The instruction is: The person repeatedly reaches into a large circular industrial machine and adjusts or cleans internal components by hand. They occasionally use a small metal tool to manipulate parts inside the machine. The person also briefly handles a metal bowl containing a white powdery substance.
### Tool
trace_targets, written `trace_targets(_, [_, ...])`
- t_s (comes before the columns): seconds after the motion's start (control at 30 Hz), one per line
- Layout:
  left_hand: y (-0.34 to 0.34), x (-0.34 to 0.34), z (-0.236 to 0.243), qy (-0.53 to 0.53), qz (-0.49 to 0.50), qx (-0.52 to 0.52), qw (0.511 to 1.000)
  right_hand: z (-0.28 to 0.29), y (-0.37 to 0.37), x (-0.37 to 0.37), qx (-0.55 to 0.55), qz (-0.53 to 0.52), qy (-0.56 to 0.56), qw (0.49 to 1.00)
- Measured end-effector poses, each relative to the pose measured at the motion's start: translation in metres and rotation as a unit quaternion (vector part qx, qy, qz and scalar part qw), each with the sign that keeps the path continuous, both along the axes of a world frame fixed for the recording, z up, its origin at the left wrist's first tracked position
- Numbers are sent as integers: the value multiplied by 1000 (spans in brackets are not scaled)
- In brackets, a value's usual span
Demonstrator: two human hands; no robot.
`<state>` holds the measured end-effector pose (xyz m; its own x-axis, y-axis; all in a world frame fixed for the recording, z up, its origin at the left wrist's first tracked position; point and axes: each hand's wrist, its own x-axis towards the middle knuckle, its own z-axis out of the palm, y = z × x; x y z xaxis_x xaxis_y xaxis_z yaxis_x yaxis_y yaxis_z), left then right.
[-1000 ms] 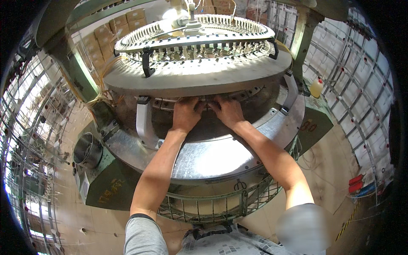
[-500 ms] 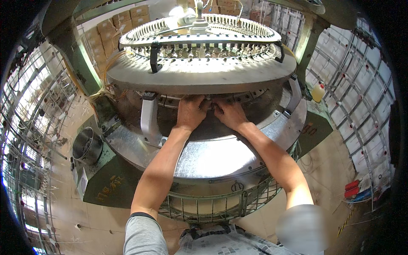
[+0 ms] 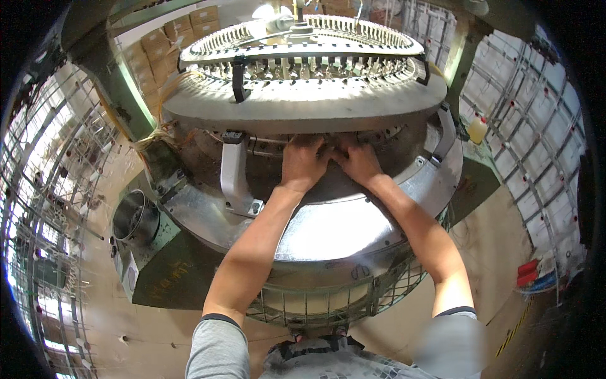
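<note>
I stand at a large round machine that looks like a circular knitting machine. Both hands reach under its thick grey upper disc (image 3: 303, 114), at a curved row of metal segments (image 3: 265, 149). My left hand (image 3: 303, 165) has its fingers bent and drawn together at the segments. Close beside it, my right hand (image 3: 360, 163) is also closed, its fingertips meeting those of the left. Whatever the fingers pinch is too small and shaded to make out. Below the hands lie a dark inner surface and a shiny metal ring plate (image 3: 334, 234).
A grey bracket (image 3: 235, 172) stands left of my arms, another (image 3: 443, 136) at the right. A toothed ring (image 3: 303, 50) tops the disc. A metal bucket (image 3: 136, 218) sits on the left base, a yellowish bottle (image 3: 478, 129) at the right. Wire racks line both sides.
The view has shifted, so the machine appears slightly farther right. My hands have moved a little right along the segments, and their fingertips have come closer together.
</note>
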<state>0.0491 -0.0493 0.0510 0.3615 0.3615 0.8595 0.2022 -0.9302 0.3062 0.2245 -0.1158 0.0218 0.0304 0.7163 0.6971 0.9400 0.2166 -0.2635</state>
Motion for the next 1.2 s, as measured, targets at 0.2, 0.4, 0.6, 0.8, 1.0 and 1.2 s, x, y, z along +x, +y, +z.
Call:
trace_targets(0.2, [-5, -4, 0, -30, -16, -13, 999, 6, -1, -1, -41, -24, -22, 999])
trace_targets(0.4, [-8, -5, 1, -54, -34, 1, 998, 6, -6, -7, -3, -16, -29, 999])
trace_targets(0.6, [-39, -29, 14, -15, -34, -10, 999, -2, 10, 6, -11, -59, -80, 995])
trace_targets(0.8, [-110, -127, 32, -24, -81, 51, 995, -11, 5, 3, -45, -50, -19, 998])
trace_targets(1.0, [-125, -272, 59, 27, 103, 65, 992, -14, 12, 6, -2, -78, -79, 994])
trace_targets(1.2, [-58, -378, 66, -58, 239, -37, 969, -14, 8, 5, 41, -32, -73, 996])
